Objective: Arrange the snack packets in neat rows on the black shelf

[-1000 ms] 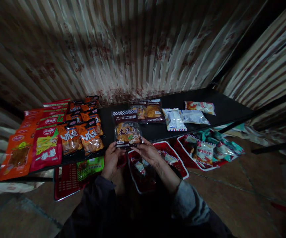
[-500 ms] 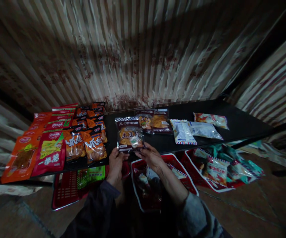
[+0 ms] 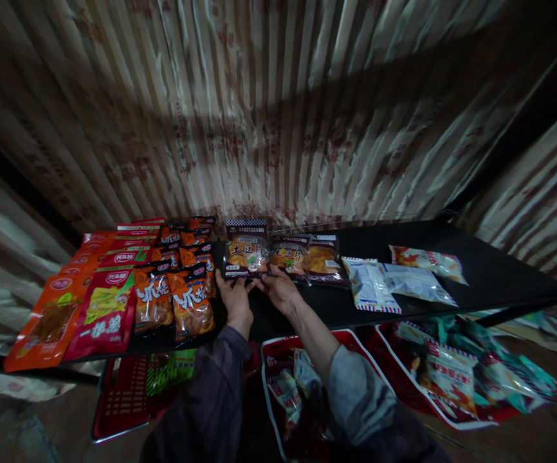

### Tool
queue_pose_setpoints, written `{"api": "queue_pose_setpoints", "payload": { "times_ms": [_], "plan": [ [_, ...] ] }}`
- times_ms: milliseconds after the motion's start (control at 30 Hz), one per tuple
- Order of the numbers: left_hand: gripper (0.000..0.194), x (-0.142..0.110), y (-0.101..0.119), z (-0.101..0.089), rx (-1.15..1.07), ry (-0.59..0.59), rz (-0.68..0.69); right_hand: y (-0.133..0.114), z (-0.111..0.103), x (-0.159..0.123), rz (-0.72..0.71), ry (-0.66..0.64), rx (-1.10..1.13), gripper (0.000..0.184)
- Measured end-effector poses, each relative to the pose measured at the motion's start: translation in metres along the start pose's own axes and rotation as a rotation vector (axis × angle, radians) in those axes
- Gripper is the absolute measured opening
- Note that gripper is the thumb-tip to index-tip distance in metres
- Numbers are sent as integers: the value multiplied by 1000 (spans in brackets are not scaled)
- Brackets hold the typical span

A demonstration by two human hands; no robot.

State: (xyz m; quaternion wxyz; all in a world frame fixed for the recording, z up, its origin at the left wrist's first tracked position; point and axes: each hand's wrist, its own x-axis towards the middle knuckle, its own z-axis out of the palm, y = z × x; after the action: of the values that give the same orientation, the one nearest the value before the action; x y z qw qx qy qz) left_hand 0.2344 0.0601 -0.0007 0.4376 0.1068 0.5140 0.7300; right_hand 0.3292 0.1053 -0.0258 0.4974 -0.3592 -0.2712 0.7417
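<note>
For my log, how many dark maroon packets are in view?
3: left packet at left hand and right hand; then rightward, middle packet and right packet. Others may be hidden.

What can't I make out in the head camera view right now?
Head view:
Back of the brown packet at the left hand and right hand: hidden by its front.
Its small print: too small to read.
Middle red basket: partly hidden by the right sleeve, cut off at the bottom edge.
Green bag: partly hidden by the shelf and left sleeve.
</note>
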Motion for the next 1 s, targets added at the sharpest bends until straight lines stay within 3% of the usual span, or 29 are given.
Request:
{"api": "queue_pose_setpoints", "payload": {
  "times_ms": [167, 400, 633, 1000],
  "plan": [
    [64, 9, -2, 7, -15, -54, 17, 2, 11, 20, 34, 60, -7, 37],
    [68, 23, -11, 7, 46, -71, -17, 13, 19, 49, 81, 112, -57, 47],
    [69, 33, -16, 16, 137, -19, -78, 20, 22, 78, 45, 152, -122, 42],
    [67, 55, -26, 15, 151, 14, -100, 26, 34, 101, 28, 254, -222, 46]
  ]
}}
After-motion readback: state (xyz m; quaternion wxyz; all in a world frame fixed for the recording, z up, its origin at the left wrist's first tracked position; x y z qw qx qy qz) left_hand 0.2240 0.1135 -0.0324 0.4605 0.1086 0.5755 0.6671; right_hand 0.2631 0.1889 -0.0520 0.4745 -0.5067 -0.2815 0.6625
